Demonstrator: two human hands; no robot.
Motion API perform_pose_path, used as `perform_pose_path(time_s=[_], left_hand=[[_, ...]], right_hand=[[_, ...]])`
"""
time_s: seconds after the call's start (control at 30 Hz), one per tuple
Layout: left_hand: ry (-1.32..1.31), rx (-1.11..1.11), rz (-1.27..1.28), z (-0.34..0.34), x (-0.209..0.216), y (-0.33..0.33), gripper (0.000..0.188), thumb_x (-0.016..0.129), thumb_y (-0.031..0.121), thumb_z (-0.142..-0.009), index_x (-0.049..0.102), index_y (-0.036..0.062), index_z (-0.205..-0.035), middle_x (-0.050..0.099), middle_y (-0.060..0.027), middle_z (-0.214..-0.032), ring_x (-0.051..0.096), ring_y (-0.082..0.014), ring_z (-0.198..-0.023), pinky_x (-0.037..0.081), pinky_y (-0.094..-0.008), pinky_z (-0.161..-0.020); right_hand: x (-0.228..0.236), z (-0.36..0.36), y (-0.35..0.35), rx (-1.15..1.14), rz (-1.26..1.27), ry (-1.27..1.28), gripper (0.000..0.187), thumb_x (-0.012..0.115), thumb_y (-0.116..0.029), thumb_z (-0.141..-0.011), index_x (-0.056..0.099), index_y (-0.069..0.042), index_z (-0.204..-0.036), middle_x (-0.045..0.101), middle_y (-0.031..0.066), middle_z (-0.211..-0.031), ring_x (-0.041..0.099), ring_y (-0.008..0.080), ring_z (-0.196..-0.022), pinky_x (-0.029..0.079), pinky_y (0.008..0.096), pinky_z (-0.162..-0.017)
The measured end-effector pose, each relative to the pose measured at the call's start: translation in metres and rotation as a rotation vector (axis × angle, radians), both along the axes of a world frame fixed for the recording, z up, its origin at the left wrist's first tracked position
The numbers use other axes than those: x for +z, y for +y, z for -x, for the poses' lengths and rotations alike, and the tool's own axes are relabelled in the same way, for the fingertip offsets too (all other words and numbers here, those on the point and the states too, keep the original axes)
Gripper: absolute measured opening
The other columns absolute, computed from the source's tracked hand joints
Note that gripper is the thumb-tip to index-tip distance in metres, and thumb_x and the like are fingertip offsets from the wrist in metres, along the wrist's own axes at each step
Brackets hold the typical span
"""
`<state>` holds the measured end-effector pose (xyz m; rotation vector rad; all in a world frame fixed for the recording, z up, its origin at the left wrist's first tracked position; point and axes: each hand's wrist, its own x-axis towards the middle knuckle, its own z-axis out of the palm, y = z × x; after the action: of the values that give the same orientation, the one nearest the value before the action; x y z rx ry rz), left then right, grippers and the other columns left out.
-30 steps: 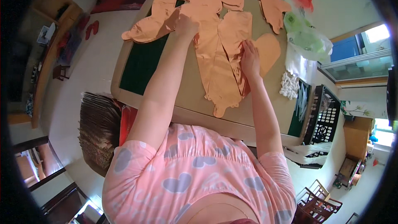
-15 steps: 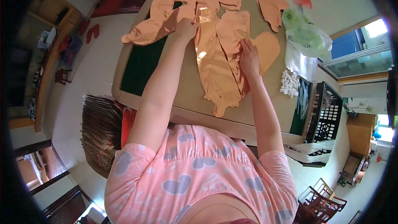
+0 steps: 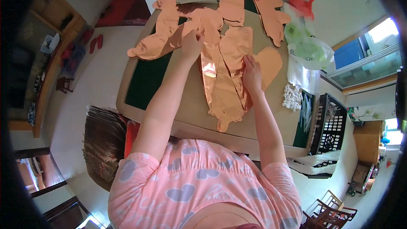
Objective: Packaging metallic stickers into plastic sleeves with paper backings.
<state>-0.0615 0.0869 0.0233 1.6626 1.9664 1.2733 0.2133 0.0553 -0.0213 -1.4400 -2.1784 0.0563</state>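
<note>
In the head view, a flat rose-gold foil balloon (image 3: 222, 85) lies in the centre of the frame on the table (image 3: 190, 106). The left hand (image 3: 193, 44) pinches its upper edge, fingers together. The right hand (image 3: 252, 74) presses flat on it, fingers spread. More foil shapes (image 3: 159, 36) lie upper left; a plastic bag (image 3: 307, 51) sits upper right.

A black crate (image 3: 331, 128) stood right of the table (image 3: 189, 114), clear bags (image 3: 308, 55) and white pieces (image 3: 292, 97) lay near its edge.

Left hand (image 3: 193, 43) fingers tucked under foil balloon (image 3: 222, 80); small white pieces (image 3: 291, 97) too small to identify.
</note>
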Motion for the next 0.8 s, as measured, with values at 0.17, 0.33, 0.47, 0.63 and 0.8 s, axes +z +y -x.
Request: perform_pose_path(time_s=[0.17, 0.33, 0.47, 0.63, 0.8], left_hand=[[-0.275, -0.11, -0.149, -0.025, 0.006, -0.005, 0.016, 0.067, 0.011, -0.081, 0.056, 0.0072, -0.093, 0.06, -0.0073, -0.074, 0.06, -0.018, -0.069, 0.048, -0.0316, -0.063], [-0.602, -0.207, -0.006, -0.045, 0.006, -0.002, 0.029, 0.059, 0.007, -0.086, 0.047, 0.0077, -0.113, 0.055, -0.0054, -0.092, 0.054, -0.0142, -0.084, 0.044, -0.0267, -0.076], [-1.132, -0.025, -0.114, -0.039, -0.002, 0.007, 0.026, 0.054, 0.001, -0.086, 0.046, 0.0037, -0.11, 0.053, -0.0095, -0.104, 0.053, -0.0176, -0.097, 0.044, -0.0272, -0.082], [-0.619, -0.107, -0.049, -0.031, -0.024, 0.016, 0.03, 0.069, 0.017, -0.084, 0.052, 0.0007, -0.103, 0.061, -0.009, -0.095, 0.058, -0.0146, -0.084, 0.047, -0.028, -0.077], [-0.562, -0.188, 0.025, -0.042, -0.021, 0.019, 0.071, 0.065, 0.047, -0.087, 0.044, 0.0017, -0.138, 0.053, -0.0183, -0.133, 0.052, -0.0237, -0.12, 0.04, -0.0332, -0.101]], right_hand=[[0.006, 0.003, -0.001, 0.006, -0.003, 0.001, 0.042, 0.049, -0.002, -0.086, 0.053, -0.002, -0.127, 0.052, 0.015, -0.135, 0.043, 0.0301, -0.132, 0.033, 0.0488, -0.108], [0.0, 0.0, 0.002, 0.001, 0.002, 0.007, 0.042, 0.049, -0.002, -0.086, 0.053, -0.002, -0.128, 0.051, 0.0152, -0.137, 0.043, 0.0303, -0.132, 0.033, 0.0491, -0.109], [0.0, -0.001, 0.0, -0.004, 0.02, 0.002, 0.043, 0.048, -0.002, -0.086, 0.053, -0.003, -0.128, 0.051, 0.015, -0.137, 0.043, 0.0302, -0.131, 0.033, 0.0494, -0.108], [0.001, 0.002, -0.003, 0.019, 0.011, 0.018, 0.043, 0.048, -0.002, -0.086, 0.053, -0.003, -0.129, 0.051, 0.0145, -0.137, 0.043, 0.0304, -0.131, 0.033, 0.0494, -0.109], [0.001, 0.004, 0.0, 0.024, 0.019, 0.023, 0.044, 0.049, -0.002, -0.085, 0.053, -0.003, -0.129, 0.05, 0.014, -0.139, 0.043, 0.0297, -0.132, 0.033, 0.0494, -0.109]])
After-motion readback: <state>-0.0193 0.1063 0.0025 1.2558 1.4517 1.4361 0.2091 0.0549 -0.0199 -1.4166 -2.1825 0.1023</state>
